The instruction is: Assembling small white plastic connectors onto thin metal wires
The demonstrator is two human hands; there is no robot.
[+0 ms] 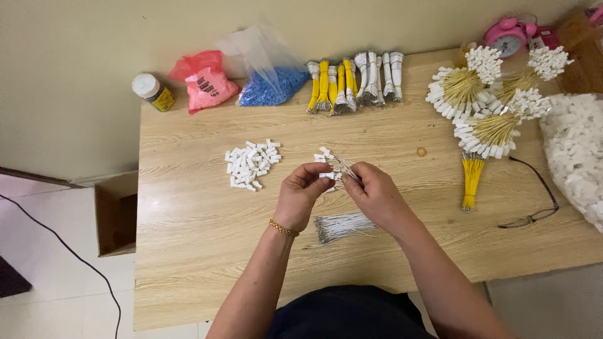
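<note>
Nearest the lens, a dark-clothed lap (348, 312) at the table's near edge, two bare forearms rising from it. Left hand (300, 196), gold bracelet (284, 228) at the wrist, fingers pinched together on a small white connector (327, 176). Right hand (377, 193) just beside it, fingertips closed on thin white wires (345, 168) fanning up between both hands, a few white connectors already on their ends. Directly below the hands, flat on the wooden table (201, 251), a loose bundle of white wires (342, 226), partly under the right wrist. Left of the hands, a little apart, a small heap of white connectors (252, 164). Along the far edge: a white-capped bottle (152, 91), a pink bag (206, 82), a clear bag of blue pieces (271, 82), banded yellow and white wire bundles (355, 83). At right, fans of yellow wires tipped with white connectors (487, 103), eyeglasses (534, 204), a pink alarm clock (507, 34).
</note>
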